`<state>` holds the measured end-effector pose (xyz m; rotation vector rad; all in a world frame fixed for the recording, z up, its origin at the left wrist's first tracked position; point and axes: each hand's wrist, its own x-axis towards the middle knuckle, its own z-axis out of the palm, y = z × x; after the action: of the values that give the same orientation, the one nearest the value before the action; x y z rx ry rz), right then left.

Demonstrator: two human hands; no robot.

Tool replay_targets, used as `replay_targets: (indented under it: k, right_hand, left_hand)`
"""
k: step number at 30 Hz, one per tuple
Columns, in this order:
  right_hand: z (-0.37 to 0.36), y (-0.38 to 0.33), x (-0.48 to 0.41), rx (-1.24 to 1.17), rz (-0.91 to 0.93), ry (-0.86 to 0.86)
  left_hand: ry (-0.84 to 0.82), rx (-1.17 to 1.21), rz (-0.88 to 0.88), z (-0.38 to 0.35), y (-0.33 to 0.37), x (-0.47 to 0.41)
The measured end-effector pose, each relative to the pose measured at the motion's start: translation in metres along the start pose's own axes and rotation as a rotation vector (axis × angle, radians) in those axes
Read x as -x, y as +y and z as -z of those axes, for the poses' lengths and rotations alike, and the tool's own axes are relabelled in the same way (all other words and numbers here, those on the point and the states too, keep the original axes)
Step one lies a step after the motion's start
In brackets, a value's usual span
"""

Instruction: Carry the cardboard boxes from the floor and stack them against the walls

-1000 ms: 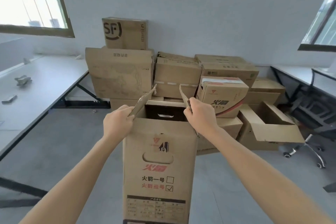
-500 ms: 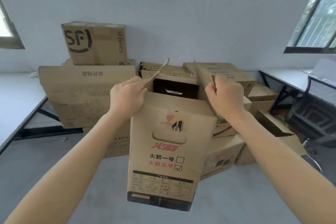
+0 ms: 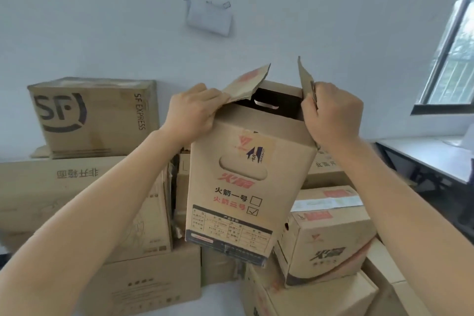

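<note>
Cardboard box point(image 3: 246, 187) hangs, seemingly clearing stack point(image 3: 331, 233).

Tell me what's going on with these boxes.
A person is holding a tall open cardboard box up by its top flaps: the left hand grips the left flap, the right hand pinches the right one. The box hangs in front of boxes piled against the white wall, an SF Express box among them.

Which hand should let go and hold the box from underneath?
Probably the left hand: the left flap it grips looks torn and crumpled, a weak hold. The right hand pinches the straight, upright right flap, so it could carry the box meanwhile.
</note>
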<state>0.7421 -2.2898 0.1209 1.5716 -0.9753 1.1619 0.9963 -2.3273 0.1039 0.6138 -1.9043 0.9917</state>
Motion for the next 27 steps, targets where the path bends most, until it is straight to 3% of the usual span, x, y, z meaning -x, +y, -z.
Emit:
replay_targets:
  k: [5,12,18,21,23,25,27]
  right_hand:
    - [-0.087,0.015,-0.02,0.064,0.127,0.066]
    - [-0.226,-0.003,-0.048,0.152,0.174,0.125]
    - [-0.355,-0.023,-0.053,0.208,0.108,-0.018]
    - [-0.41,-0.031,-0.038,0.196,0.047,-0.181]
    - [-0.434,-0.037,-0.021,0.242,0.004,-0.292]
    - [-0.451,-0.039,-0.004,0.134,-0.078,-0.641]
    - [-0.457,-0.032,0.02,-0.05,-0.236,-1.015]
  left_hand:
    - [0.147,-0.042,-0.072,-0.078,-0.067,-0.005]
    - [0.113,0.008,-0.148,-0.193,-0.193,0.013]
    - [0.08,0.098,-0.202,-0.304,-0.3,0.026]
    - [-0.023,0.107,-0.184,-0.354,-0.331,0.032]
    - [-0.08,0.156,-0.064,-0.385,-0.343,0.045]
    - [-0.143,0.178,0.156,-0.406,-0.359,0.058]
    - [-0.308,0.155,0.386,-0.415,-0.377,0.071]
